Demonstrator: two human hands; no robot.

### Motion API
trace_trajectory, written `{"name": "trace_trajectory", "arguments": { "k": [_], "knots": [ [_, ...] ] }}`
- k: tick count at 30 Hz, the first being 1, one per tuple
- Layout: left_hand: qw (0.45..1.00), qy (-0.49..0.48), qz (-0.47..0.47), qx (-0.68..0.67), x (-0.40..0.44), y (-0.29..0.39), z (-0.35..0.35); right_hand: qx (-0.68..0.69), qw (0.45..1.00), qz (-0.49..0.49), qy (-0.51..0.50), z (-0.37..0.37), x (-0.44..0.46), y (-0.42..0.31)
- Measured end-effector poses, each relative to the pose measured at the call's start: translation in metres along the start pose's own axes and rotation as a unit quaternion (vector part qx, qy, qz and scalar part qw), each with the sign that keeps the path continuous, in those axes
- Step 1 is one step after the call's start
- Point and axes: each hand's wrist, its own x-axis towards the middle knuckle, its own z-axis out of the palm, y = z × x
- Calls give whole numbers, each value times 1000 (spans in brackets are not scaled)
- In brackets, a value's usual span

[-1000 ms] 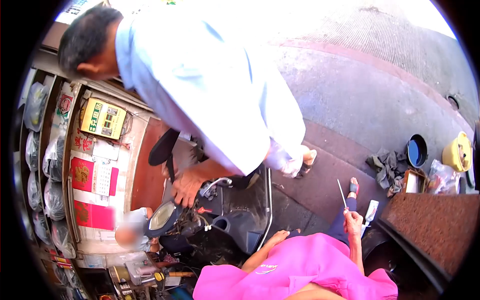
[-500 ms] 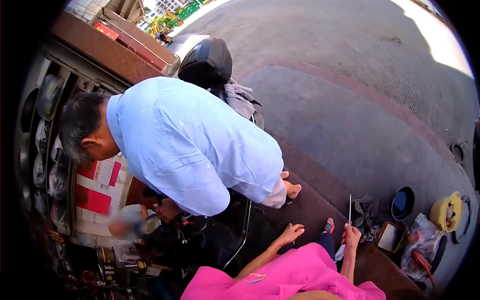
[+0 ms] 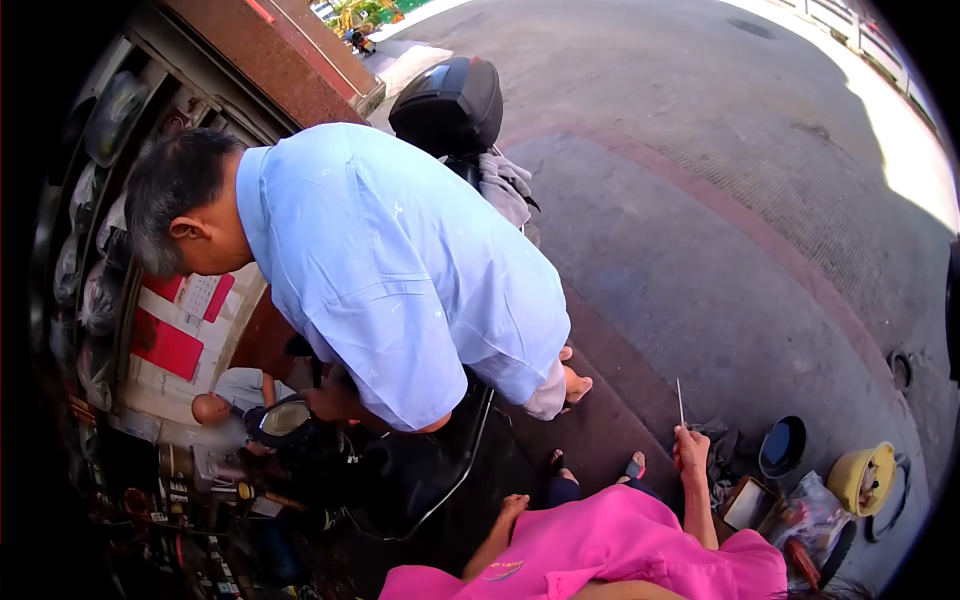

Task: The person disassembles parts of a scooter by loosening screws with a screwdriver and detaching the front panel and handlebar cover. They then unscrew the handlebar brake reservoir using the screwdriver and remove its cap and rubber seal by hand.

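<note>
Here's the right hand (image 3: 690,452), clenched around the handle of a slim tool (image 3: 680,402), its thin metal shaft pointing to the far side, just left of a dark basin (image 3: 782,447). The left hand (image 3: 514,506) sits low beside the pink shirt (image 3: 610,540), and I can't tell how its fingers are set! Over on the left, a person in light blue (image 3: 400,265) bends over a scooter (image 3: 410,490), its black top box (image 3: 448,108) beyond; farther right, a yellow bucket (image 3: 845,478).
</note>
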Motion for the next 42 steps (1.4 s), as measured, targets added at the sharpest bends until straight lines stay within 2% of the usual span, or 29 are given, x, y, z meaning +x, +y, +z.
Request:
{"name": "trace_trajectory", "arguments": {
  "k": [1, 2, 5, 8, 9, 12, 17, 18, 19, 20, 22, 24, 27, 29, 32, 34, 37, 40, 41, 42],
  "knots": [
    [994, 25, 33, 99, 8, -20, 7, -22, 1000, -15, -7, 4, 4, 2],
    [991, 26, 42, 126, 8, -30, 16, -30, 999, -13, -17, 9, 6, 3],
    [998, -2, -20, 52, -3, -36, 37, -81, 995, -18, -53, 24, 4, -4],
    [999, -17, -35, 11, -11, -32, 51, -207, 975, -54, -57, 34, 15, 3],
    [999, -22, -35, 3, -13, -30, 55, -320, 938, -126, -44, 35, 23, 11],
    [999, -35, -26, -10, -11, -17, 59, -488, 838, -238, -46, 38, 38, 32],
    [995, -88, 39, 15, 27, 44, 30, -674, 711, -115, -165, 24, 44, 44],
    [992, -110, 56, 13, 45, 70, 20, -672, 713, -70, -188, 19, 38, 41],
    [988, -136, 72, 25, 61, 96, 12, -684, 698, -69, -200, 10, 35, 46],
    [984, -158, 79, 25, 75, 123, 10, -691, 692, -13, -211, 4, 53, 71],
    [977, -191, 94, 28, 102, 174, 13, -677, 718, -39, -158, -13, 44, 82],
    [971, -209, 108, 41, 118, 206, 25, -633, 765, 30, -116, -25, 34, 78],
    [968, -217, 114, 52, 122, 225, 38, -576, 815, 70, -11, -38, 21, 79],
    [966, -225, 113, 51, 124, 228, 48, -537, 839, 90, 13, -49, 10, 79],
    [968, -223, 105, 42, 123, 204, 53, -492, 864, 104, 33, -57, 12, 98],
    [972, -213, 100, 29, 120, 178, 52, -502, 856, 108, 62, -59, 10, 112],
    [977, -188, 100, 4, 110, 137, 52, -497, 855, 142, 40, -63, 5, 126],
    [982, -148, 113, -28, 96, 95, 67, -508, 852, 123, 3, -74, 20, 158],
    [986, -98, 132, -32, 91, 90, 78, -530, 843, 97, -1, -75, 20, 157],
    [982, -108, 152, -13, 87, 85, 79, -531, 841, 100, -16, -78, 22, 154]
  ]
}}
